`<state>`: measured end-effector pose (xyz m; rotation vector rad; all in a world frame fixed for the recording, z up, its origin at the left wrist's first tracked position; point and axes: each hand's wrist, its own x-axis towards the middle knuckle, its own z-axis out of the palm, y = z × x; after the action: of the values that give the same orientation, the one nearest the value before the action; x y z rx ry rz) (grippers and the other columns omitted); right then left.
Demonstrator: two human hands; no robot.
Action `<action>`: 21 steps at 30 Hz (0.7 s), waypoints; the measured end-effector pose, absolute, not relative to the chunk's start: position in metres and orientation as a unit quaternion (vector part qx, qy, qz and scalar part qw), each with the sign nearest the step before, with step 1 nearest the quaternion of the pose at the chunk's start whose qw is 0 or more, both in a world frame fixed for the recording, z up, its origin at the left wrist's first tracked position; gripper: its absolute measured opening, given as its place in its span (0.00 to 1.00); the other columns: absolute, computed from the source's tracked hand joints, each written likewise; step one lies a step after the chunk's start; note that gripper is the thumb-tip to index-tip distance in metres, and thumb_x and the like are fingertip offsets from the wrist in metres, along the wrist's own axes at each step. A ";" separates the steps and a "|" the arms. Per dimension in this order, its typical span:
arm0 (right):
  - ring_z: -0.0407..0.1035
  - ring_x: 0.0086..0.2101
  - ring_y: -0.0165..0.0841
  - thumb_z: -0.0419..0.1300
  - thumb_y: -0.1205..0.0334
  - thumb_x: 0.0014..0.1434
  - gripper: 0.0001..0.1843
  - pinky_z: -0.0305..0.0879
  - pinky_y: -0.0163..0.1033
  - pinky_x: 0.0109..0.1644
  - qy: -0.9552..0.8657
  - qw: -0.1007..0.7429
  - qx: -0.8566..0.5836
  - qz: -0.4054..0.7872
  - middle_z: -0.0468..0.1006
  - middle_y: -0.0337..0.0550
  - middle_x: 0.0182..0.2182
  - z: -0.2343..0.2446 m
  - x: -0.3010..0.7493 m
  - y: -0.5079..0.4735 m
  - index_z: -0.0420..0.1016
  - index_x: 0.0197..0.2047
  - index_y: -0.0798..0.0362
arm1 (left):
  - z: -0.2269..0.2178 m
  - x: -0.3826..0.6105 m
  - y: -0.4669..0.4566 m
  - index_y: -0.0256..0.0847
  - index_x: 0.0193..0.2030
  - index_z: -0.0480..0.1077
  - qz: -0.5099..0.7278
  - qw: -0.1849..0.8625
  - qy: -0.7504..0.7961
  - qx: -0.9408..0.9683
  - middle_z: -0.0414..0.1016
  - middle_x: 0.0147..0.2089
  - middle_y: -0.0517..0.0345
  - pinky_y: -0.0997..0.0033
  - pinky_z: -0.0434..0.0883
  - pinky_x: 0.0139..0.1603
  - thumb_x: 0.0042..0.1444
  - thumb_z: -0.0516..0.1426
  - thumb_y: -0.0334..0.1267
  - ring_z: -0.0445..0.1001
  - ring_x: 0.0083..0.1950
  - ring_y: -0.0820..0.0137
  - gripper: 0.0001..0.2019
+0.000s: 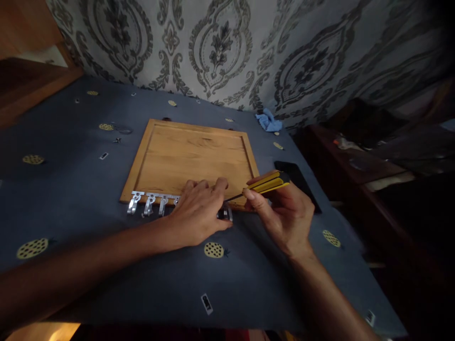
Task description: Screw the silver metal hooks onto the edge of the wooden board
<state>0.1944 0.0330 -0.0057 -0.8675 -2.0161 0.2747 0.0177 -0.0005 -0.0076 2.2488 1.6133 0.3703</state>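
Observation:
A framed wooden board [199, 158] lies flat on the table. A row of shiny metal hooks [150, 203] on a rail runs along its near edge. My left hand [199, 213] lies over that edge with bent fingers, gripping the hook rail near its right end and hiding part of it. The thumb is beside the rightmost hook [226, 214]. My right hand [284, 213] is closed around a yellow-and-black screwdriver [266, 182]. Its dark shaft slants down left to the rail beside my left fingers; the tip's exact contact is hidden.
A grey-blue cloth with pineapple prints covers the table [142, 284]. Beyond the board's left side lies a small dark metal piece [117, 140]. A crumpled blue cloth [269, 121] sits at the back right. A dark flat object [298, 182] lies behind my right hand.

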 end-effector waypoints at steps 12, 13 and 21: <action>0.67 0.20 0.29 0.64 0.54 0.62 0.09 0.64 0.37 0.25 -0.727 0.522 -0.438 0.087 0.73 0.34 0.21 -0.005 0.198 0.028 0.75 0.33 0.49 | -0.008 0.017 0.000 0.36 0.55 0.61 0.132 0.196 0.566 0.790 0.78 0.47 0.47 0.51 0.65 0.54 0.54 0.66 0.45 0.73 0.53 0.50 0.28; 0.67 0.20 0.29 0.64 0.53 0.62 0.10 0.63 0.38 0.25 -0.739 0.506 -0.438 0.082 0.72 0.34 0.20 -0.006 0.198 0.029 0.75 0.32 0.49 | -0.008 0.018 0.000 0.37 0.56 0.61 0.134 0.195 0.567 0.789 0.78 0.47 0.47 0.50 0.65 0.53 0.54 0.66 0.46 0.73 0.53 0.49 0.28; 0.66 0.21 0.32 0.62 0.58 0.63 0.09 0.62 0.40 0.26 -0.784 0.465 -0.408 0.060 0.71 0.36 0.21 -0.005 0.195 0.031 0.71 0.31 0.47 | -0.008 0.017 -0.001 0.37 0.56 0.61 0.146 0.193 0.558 0.794 0.78 0.47 0.49 0.49 0.65 0.54 0.55 0.65 0.45 0.74 0.54 0.49 0.27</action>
<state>0.1949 0.0310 -0.0046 -1.0025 -1.9249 0.1463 0.0167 -0.0008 -0.0080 2.2275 1.5651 0.4083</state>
